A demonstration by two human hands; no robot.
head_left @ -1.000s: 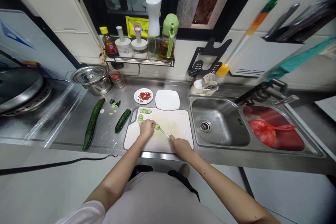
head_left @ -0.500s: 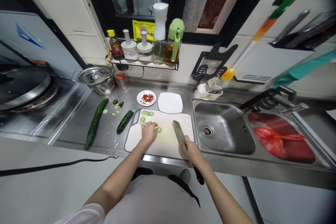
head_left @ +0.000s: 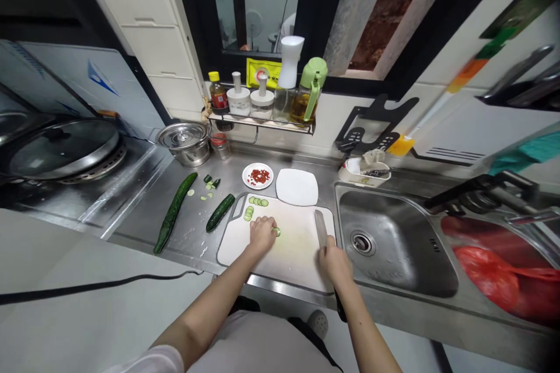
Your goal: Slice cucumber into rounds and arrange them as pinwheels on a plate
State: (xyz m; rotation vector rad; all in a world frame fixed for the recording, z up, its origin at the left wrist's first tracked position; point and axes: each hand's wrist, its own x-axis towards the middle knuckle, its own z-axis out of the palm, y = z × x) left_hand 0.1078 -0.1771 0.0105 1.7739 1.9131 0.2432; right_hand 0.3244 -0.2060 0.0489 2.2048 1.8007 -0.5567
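Note:
My left hand rests on the white cutting board, fingers curled over a piece of cucumber whose green-rimmed cut end shows beside the fingertips. Most of that piece is hidden under the hand. Toward the board's right side, my right hand grips a kitchen knife, its blade pointing away from me, apart from the cucumber. Two short rows of cucumber slices lie at the board's upper left. A cut cucumber lies just left of the board, with a long whole cucumber farther left.
Behind the board stand a small plate of chopped red pieces and a white square plate. Cucumber scraps lie on the steel counter. The sink is at right, a lidded pot at back left, a condiment rack above.
The knife has moved right, away from the cucumber and closer to the board's right edge. My left hand stays over the cucumber. The whole view has shifted.

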